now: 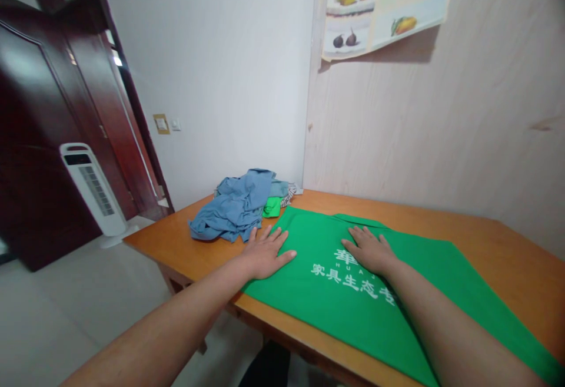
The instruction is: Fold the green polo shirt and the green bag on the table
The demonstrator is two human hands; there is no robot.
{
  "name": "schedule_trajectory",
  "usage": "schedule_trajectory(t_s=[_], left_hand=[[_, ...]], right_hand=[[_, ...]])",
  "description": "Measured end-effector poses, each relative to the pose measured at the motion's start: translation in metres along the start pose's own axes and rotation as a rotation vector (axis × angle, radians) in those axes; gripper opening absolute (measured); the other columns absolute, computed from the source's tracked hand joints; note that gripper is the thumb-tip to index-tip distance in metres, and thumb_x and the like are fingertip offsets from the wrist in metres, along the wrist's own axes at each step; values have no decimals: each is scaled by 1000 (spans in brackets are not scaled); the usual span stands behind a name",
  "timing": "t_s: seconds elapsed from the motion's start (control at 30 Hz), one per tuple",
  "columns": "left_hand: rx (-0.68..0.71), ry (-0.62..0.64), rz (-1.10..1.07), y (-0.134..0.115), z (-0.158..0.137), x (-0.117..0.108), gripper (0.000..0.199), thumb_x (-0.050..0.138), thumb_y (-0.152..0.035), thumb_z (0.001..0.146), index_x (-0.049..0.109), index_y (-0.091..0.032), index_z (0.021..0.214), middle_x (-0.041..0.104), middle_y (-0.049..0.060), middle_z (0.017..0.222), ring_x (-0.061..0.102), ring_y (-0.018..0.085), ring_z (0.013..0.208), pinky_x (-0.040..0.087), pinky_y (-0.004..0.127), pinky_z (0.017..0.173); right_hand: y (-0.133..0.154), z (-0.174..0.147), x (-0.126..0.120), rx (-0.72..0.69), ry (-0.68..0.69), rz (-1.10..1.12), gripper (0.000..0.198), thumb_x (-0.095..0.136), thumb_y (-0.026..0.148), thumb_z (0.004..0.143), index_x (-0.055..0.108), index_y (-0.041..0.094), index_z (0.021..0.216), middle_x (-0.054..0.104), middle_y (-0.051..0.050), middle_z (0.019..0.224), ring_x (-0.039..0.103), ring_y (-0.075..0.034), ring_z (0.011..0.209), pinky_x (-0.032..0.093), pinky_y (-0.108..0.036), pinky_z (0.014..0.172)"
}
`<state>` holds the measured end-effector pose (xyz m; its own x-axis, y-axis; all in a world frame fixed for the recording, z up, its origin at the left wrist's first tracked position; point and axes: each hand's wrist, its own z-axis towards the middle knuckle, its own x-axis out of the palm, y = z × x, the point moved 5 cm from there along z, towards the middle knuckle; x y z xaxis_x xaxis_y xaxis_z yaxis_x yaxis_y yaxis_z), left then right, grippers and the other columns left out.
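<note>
A green shirt (pixel 318 310) with white printed characters lies spread flat on the wooden table, its collar edge toward the wall. My left hand (pixel 266 254) rests flat on its left edge, fingers spread and thumb pointing right. Over the upper part of the print lies my right hand (pixel 368 250), also flat with fingers extended, covering some of the characters. Neither hand grips the cloth. My right forearm hides part of the shirt's lower right area.
Beyond my left hand a crumpled pile of blue clothes (pixel 241 201) sits on the table (pixel 353 201), with a bit of green cloth (pixel 272 207) and striped fabric beside it. A white tower fan (pixel 95 189) stands on the floor at left, before a dark red door (pixel 35 116).
</note>
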<state>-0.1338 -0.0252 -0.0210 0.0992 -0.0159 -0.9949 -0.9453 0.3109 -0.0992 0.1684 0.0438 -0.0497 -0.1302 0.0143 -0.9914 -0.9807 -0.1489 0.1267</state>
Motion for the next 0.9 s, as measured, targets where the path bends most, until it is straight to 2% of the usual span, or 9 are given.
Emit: schedule_trajectory(t_s=[0.13,0.23,0.37,0.43,0.5,0.7,0.9], left_hand=[[-87,-37,30,17,-1,-10,81,16,-76,91,34,-25,152,24,8,161,9,35,149,0,66,113],[-120,-121,-1,11,-1,-18,75,14,-70,96,41,-22,147,32,10,158,17,32,148,9,62,115],[56,-112,-81,-22,-9,-11,70,14,-65,99,37,-23,149,30,9,159,19,26,148,16,49,118],[133,-67,-97,-34,-17,-5,71,17,-68,97,34,-25,151,25,7,161,16,26,149,15,48,118],[150,-36,-94,-35,-24,-1,72,22,-70,96,31,-27,153,22,6,161,15,28,149,12,49,119],[127,18,-64,-18,-35,-4,76,22,-73,94,25,-28,155,16,6,162,10,27,150,8,52,119],[68,21,-25,-4,-48,-7,79,21,-75,93,16,-30,157,14,4,162,4,30,150,-3,61,116]], right_hand=[[-1,0,-1,0,-2,0,78,18,68,93,29,20,154,22,-6,162,14,-29,149,11,-61,117],[-3,1,1,-2,-1,-8,79,17,68,93,28,20,154,22,-6,162,14,-29,149,11,-61,116],[-4,2,2,-4,-4,-21,79,17,68,93,29,20,154,22,-6,162,15,-29,149,12,-61,116],[-4,2,2,-1,-3,-26,79,17,69,93,29,21,154,22,-6,162,15,-30,149,13,-60,116],[-4,3,2,-2,1,-29,78,17,69,93,29,22,154,23,-6,161,14,-29,149,13,-60,116],[-3,1,0,-1,6,-17,78,18,68,93,29,21,154,23,-6,161,14,-29,149,11,-60,116],[-1,0,-1,1,11,-7,78,18,69,93,29,21,154,22,-6,162,14,-28,149,10,-60,117]])
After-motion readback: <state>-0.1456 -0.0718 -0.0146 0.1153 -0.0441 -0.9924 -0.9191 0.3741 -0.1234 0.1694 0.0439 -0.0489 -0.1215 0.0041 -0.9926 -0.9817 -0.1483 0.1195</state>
